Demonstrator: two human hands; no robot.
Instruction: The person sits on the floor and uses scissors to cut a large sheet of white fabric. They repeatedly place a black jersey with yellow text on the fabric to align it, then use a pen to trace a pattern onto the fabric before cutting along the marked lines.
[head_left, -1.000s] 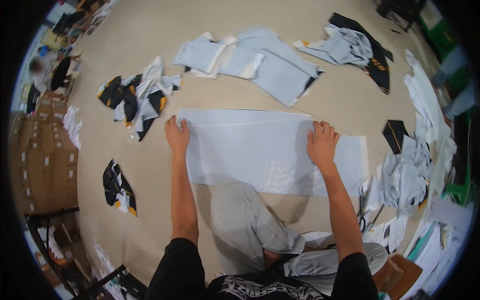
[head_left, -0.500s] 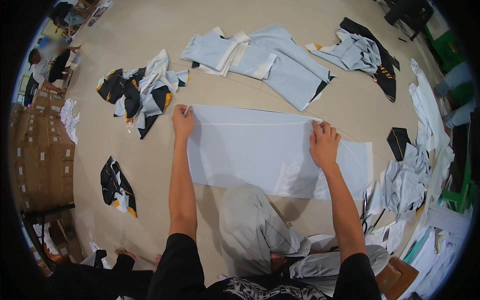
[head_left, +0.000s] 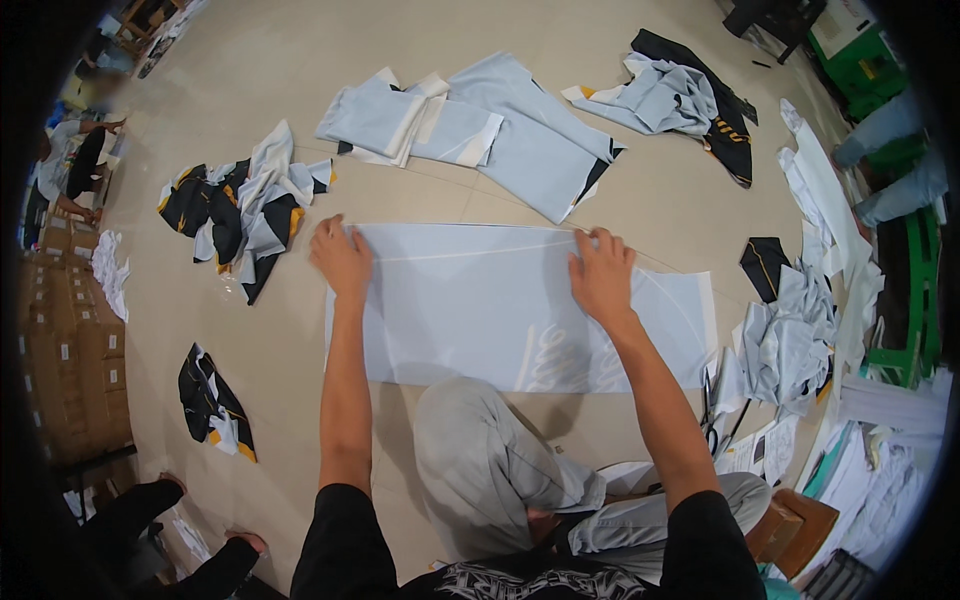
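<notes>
A pale blue-grey fabric panel (head_left: pixel 470 310) with faint whitish lines and lettering-like markings lies flat on the floor before my knees. My left hand (head_left: pixel 342 258) rests at its far left corner, thumb and fingers apart on the cloth. Along the far edge, right of the middle, my right hand (head_left: pixel 604 275) lies on the panel with fingers spread. Both forearms reach across it. Scissors (head_left: pixel 712 432) with dark handles lie by the panel's near right corner, partly covered.
Folded pale blue cloth pieces (head_left: pixel 530 135) lie beyond the panel. Heaps of black, grey and yellow cloth (head_left: pixel 235 205) sit left, far right (head_left: pixel 690 95) and right (head_left: pixel 795 335). Cardboard boxes (head_left: pixel 85 340) are stacked at left. Other people's legs (head_left: pixel 895 165) show at right.
My left hand has gone from pinching the panel's corner to lying on it with fingers apart. My right hand stays at the far edge. The whole view has shifted slightly.
</notes>
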